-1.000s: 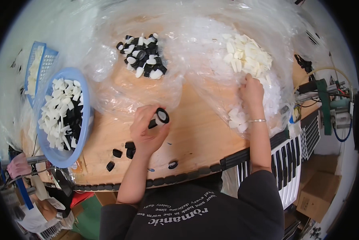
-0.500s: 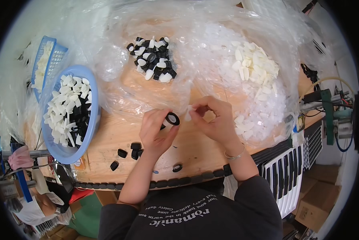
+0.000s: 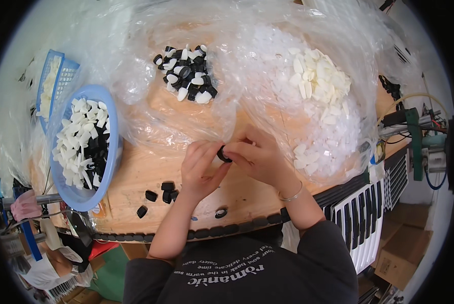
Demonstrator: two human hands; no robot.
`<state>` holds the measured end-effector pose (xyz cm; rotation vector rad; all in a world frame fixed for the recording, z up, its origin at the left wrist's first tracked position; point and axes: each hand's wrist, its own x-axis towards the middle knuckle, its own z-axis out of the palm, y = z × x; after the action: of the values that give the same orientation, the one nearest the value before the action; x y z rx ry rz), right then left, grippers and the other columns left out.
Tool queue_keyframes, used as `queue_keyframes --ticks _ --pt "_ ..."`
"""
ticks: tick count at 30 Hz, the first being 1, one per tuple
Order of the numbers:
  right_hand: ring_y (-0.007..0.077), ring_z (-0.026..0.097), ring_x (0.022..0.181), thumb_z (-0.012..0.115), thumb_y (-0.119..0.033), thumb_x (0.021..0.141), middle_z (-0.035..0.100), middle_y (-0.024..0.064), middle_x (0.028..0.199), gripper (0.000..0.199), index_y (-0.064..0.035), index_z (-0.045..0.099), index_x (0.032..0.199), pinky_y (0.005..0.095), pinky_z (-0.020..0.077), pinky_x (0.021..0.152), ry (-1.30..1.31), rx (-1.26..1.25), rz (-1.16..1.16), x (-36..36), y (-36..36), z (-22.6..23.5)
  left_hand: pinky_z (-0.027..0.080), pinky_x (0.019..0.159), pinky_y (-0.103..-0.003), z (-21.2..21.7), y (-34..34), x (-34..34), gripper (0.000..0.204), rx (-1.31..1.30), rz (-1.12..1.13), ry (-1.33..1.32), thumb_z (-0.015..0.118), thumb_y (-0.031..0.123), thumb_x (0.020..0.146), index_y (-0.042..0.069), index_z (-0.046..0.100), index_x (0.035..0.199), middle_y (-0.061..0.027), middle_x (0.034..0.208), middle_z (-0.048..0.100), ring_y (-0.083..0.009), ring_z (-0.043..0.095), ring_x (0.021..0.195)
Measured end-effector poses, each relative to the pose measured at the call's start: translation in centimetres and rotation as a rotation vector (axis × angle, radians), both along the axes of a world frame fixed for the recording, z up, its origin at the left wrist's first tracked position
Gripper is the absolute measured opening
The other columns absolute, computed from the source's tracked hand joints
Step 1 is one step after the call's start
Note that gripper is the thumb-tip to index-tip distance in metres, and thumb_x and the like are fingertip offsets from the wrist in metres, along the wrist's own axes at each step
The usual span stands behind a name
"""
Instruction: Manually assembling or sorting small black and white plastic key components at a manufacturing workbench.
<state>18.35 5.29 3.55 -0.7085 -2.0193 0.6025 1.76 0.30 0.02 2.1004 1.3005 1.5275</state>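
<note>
Your left hand (image 3: 199,169) and right hand (image 3: 257,157) meet above the wooden desk (image 3: 151,167), fingers closed on one small black plastic ring (image 3: 223,153). It appears light, stiff and smooth; pinch its rim. Beyond lies a clear bag of white plastic pieces (image 3: 320,83).

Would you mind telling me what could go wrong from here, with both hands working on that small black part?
1. The small black part is pinched between the left hand and right hand over bare table; if it slips, it might roll off the near edge.
2. Loose black pieces lie near the left wrist and could be swept off.
</note>
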Motion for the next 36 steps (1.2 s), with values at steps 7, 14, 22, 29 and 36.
queue_keyframes --ticks 7,14,22,29,36 --pt "0.0169 0.053 0.061 0.073 -0.005 0.068 0.054 0.0007 0.075 0.013 -0.0092 0.064 0.076 0.0298 0.04 0.055 -0.254 0.211 -0.032 0.3 -0.2 0.5 0.049 0.077 -0.037 -0.2 0.1 0.1 0.048 0.085 0.011 0.089 0.075 -0.004 0.061 -0.002 0.061 0.107 -0.0135 0.099 0.065 -0.03 0.06 0.088" --pt "0.0203 0.054 0.062 0.071 -0.003 0.068 0.053 0.0029 0.077 0.016 -0.0077 0.06 0.079 0.0309 0.0411 0.055 -0.165 0.164 -0.051 -0.6 -0.7 -0.1 0.049 0.075 -0.039 -0.2 -0.1 0.1 0.048 0.131 0.035 0.114 0.074 -0.003 0.062 -0.005 0.06 0.108 -0.0151 0.098 0.064 -0.0324 0.059 0.088" --pt "0.023 0.053 0.063 0.069 0.0 0.071 0.053 0.0058 0.079 0.016 -0.0053 0.059 0.083 0.0327 0.0435 0.056 -0.162 0.207 -0.015 -0.4 -0.4 -0.5 0.05 0.074 -0.038 0.3 0.0 0.1 0.051 0.153 0.046 0.115 0.074 -0.004 0.06 -0.005 0.06 0.109 -0.0159 0.096 0.064 -0.0331 0.059 0.086" --pt "0.0227 0.054 0.063 0.07 -0.001 0.072 0.053 0.0075 0.081 0.017 -0.0048 0.06 0.086 0.0318 0.0448 0.054 -0.065 0.17 -0.044 -0.6 -0.6 -0.7 0.05 0.074 -0.037 0.2 -0.1 0.3 0.051 0.135 0.079 0.078 0.075 -0.004 0.061 -0.003 0.059 0.109 -0.014 0.097 0.064 -0.0315 0.059 0.086" --pt "0.0193 0.054 0.058 0.072 -0.002 0.072 0.058 0.0092 0.085 0.021 -0.0037 0.061 0.09 0.0278 0.046 0.055 0.023 -0.319 -0.248 4.2 1.8 0.7 0.048 0.077 -0.032 0.1 -0.3 -0.2 0.046 -0.107 0.126 -0.132 0.076 -0.003 0.063 0.001 0.062 0.107 -0.01 0.096 0.065 -0.0264 0.058 0.089"
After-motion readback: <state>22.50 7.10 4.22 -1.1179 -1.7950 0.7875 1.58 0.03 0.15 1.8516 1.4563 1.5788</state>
